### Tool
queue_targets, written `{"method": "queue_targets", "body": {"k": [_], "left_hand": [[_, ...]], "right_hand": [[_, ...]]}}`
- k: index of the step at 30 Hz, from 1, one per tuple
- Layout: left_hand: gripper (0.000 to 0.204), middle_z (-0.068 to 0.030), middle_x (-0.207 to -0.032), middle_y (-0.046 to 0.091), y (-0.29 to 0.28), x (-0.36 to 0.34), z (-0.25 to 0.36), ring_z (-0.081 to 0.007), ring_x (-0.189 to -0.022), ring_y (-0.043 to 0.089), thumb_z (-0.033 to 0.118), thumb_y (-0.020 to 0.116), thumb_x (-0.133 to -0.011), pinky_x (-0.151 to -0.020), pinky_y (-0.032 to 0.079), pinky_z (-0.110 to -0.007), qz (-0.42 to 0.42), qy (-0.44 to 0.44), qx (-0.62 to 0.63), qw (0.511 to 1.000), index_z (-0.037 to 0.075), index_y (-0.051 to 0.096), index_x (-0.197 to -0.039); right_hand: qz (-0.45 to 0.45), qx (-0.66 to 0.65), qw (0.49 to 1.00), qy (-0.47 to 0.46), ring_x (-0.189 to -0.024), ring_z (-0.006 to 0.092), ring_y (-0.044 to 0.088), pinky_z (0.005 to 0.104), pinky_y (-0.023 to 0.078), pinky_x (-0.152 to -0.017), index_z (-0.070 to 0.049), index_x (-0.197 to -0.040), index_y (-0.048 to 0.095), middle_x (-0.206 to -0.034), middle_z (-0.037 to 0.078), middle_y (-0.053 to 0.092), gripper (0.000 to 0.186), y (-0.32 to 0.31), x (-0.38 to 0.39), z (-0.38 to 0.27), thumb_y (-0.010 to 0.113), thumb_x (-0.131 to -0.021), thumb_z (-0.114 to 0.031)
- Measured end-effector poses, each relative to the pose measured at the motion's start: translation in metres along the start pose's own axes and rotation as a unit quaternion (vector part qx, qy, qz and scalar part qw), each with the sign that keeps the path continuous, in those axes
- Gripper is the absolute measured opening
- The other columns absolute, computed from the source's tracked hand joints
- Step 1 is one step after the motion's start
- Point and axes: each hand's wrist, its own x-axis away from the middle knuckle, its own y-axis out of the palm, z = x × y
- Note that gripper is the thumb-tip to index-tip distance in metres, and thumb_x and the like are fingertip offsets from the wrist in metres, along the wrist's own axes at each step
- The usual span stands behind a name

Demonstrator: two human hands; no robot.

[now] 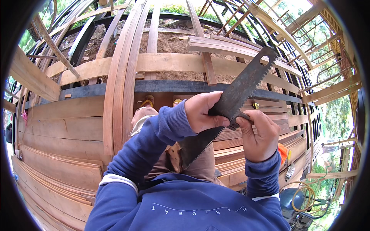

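A handsaw (244,82) with a dark, worn blade slants across my lap, its toothed edge turned to the right. Its wooden handle (175,156) rests by my thighs, and the holed tip points up and away. My left hand (203,113) is closed around the middle of the blade, thumb lying near the teeth. Against the toothed edge, my right hand (262,133) pinches a small dark metal tool (236,122), partly hidden by the fingers; its exact kind is unclear. Both hands meet at this spot on the blade.
Long wooden boards (119,84) run away from me on the left, across a dark metal beam (154,85). Stacked planks (58,161) lie on both sides. A small yellow-and-black object (255,105) sits beyond my right hand. A tank (291,198) with a coiled hose stands lower right.
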Motion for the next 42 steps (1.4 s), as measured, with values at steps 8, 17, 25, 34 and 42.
{"method": "queue_targets", "body": {"k": [8, 17, 25, 34, 42], "left_hand": [[0.043, -0.0038, -0.101, 0.062, 0.002, 0.006, 0.004, -0.0067, -0.093, 0.052, 0.007, 0.07, -0.085, -0.084, 0.046, -0.025, 0.033, -0.008, 0.004, 0.999, -0.003, 0.049, -0.121], [0.04, -0.0035, -0.099, 0.062, 0.002, 0.009, 0.011, -0.0068, -0.091, 0.052, 0.005, 0.07, -0.085, -0.083, 0.046, -0.025, 0.038, -0.015, 0.004, 0.999, -0.002, 0.051, -0.119], [0.034, -0.0102, -0.094, 0.062, -0.004, 0.014, 0.015, -0.0133, -0.087, 0.057, 0.017, 0.061, -0.09, -0.079, 0.047, -0.025, 0.062, 0.002, 0.125, 0.99, -0.003, 0.05, -0.115], [0.04, -0.0073, -0.06, 0.046, -0.019, 0.029, -0.011, -0.0157, -0.049, 0.042, 0.039, 0.037, -0.101, -0.045, 0.038, -0.027, 0.167, 0.056, 0.223, 0.959, 0.005, 0.043, -0.079], [0.042, -0.0078, -0.058, 0.046, -0.02, 0.022, -0.016, -0.0154, -0.048, 0.042, 0.041, 0.038, -0.1, -0.044, 0.037, -0.027, 0.124, 0.083, 0.246, 0.958, 0.006, 0.043, -0.077]], "right_hand": [[-0.005, -0.024, 0.999, 0.019, -0.061, 0.0276, 0.063, 0.031, 0.047, -0.056, 0.0, -0.086, 0.063, -0.071, 0.014, 0.062, 0.011, 0.003, -0.001, -0.002, 0.069, -0.082, -0.008], [-0.007, -0.062, 0.997, 0.041, -0.06, 0.0277, 0.062, 0.0312, 0.048, -0.056, 0.001, -0.086, 0.063, -0.071, 0.014, 0.062, 0.01, 0.007, 0.001, -0.001, 0.068, -0.083, -0.007], [0.013, -0.076, 0.997, -0.005, -0.06, 0.0272, 0.062, 0.0311, 0.048, -0.055, 0.0, -0.085, 0.063, -0.07, 0.013, 0.062, 0.007, 0.008, -0.003, -0.009, 0.068, -0.081, -0.002], [0.017, -0.13, 0.991, -0.014, -0.066, 0.031, 0.063, 0.0349, 0.05, -0.059, 0.001, -0.086, 0.063, -0.074, 0.014, 0.063, 0.009, 0.019, 0.004, -0.009, 0.068, -0.079, -0.002], [0.002, -0.128, 0.991, -0.039, -0.068, 0.0327, 0.063, 0.0379, 0.051, -0.061, 0.001, -0.088, 0.061, -0.076, 0.015, 0.063, 0.012, 0.024, 0.004, -0.005, 0.069, -0.078, -0.003]]}}
